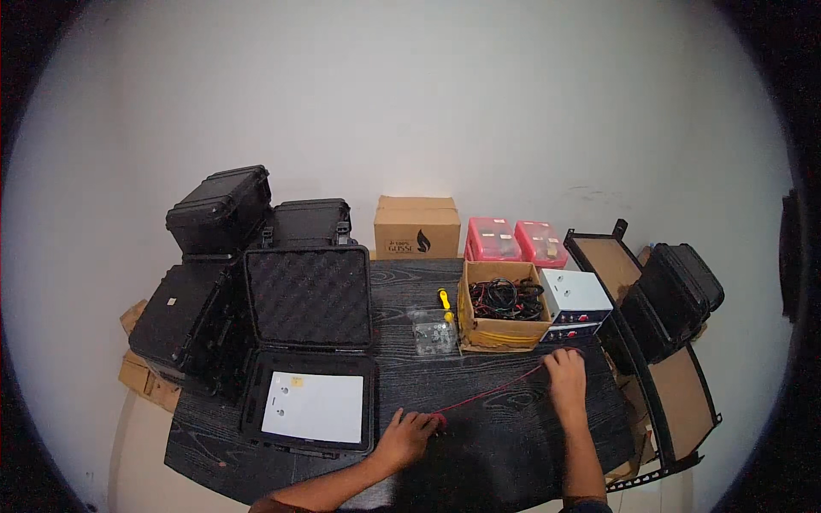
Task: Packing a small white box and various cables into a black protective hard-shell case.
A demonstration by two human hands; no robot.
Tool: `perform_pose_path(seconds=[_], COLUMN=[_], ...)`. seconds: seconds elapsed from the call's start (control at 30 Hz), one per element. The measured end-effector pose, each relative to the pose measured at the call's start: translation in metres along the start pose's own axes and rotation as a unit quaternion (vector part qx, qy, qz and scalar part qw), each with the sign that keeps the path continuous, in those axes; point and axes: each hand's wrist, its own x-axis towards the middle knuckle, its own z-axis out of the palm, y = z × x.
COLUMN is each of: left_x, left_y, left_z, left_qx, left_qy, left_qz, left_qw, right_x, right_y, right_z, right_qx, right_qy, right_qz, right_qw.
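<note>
A thin red cable [492, 392] runs taut between my two hands above the dark table. My left hand [405, 439] is closed on its lower left end, where a small red bunch [440, 423] shows beside the fingertips. My right hand [565, 380] pinches the cable's other end, close to the front of the white box-shaped device [577, 292]. Just beyond the cable stands an open cardboard box [505, 336] with a tangle of black and red cables [511, 297] in it.
At left, an open black hard case [308, 295] with foam in its lid holds a white panel [316, 409]. More black cases [184, 321] are stacked behind. A yellow tool [444, 298] and clear plastic bag [434, 339] lie mid-table. A carton [416, 227] and pink boxes [494, 239] stand behind; a metal-edged rack [684, 389] is right.
</note>
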Motion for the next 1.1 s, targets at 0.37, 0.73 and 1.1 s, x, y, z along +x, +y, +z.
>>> perform_pose_path(seconds=[0.37, 0.73, 1.1], left_x=[0.000, 0.000, 0.002], left_y=[0.002, 0.002, 0.003], left_z=[-0.001, -0.006, -0.007], left_qx=[0.013, -0.004, 0.006], left_qy=[-0.010, 0.022, 0.007], left_qz=[0.005, 0.009, 0.002], left_qw=[1.000, 1.000, 1.000], right_x=[-0.037, -0.019, -0.036], right_y=[0.018, -0.108, -0.134], right_z=[0.042, 0.023, 0.057], right_qx=[0.005, 0.289, 0.371], right_qy=[-0.095, -0.219, -0.202], right_qz=[0.167, -0.124, -0.126], right_qw=[0.981, 0.924, 0.897])
